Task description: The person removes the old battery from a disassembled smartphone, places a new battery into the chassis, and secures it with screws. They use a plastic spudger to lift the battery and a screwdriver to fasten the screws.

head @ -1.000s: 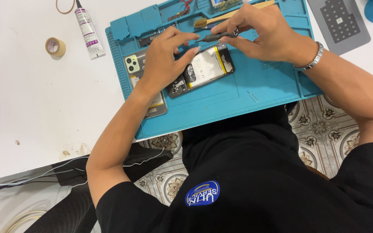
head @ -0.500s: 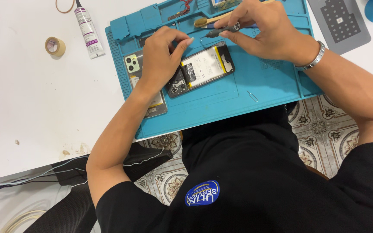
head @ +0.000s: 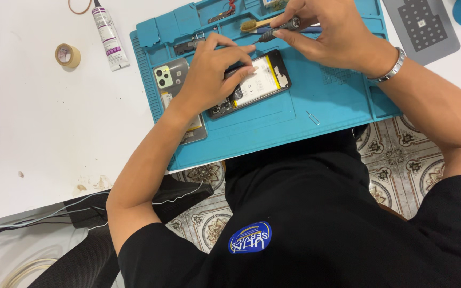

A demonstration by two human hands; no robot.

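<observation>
My left hand point(head: 209, 74) presses flat, fingers spread, on the opened black smartphone with exposed white battery point(head: 252, 85), pinning it steady on the blue silicone repair mat point(head: 305, 114). My right hand point(head: 326, 32) pinches a slim dark screwdriver point(head: 278, 29) just above the phone's top edge, tip angled down for precise work. Mat sits on a white tabletop point(head: 44, 122); adhesive tube point(head: 108, 34) and tape roll point(head: 67, 55) lie well left of my grip, w/ patterned floor tiles point(head: 401, 154) below.
</observation>
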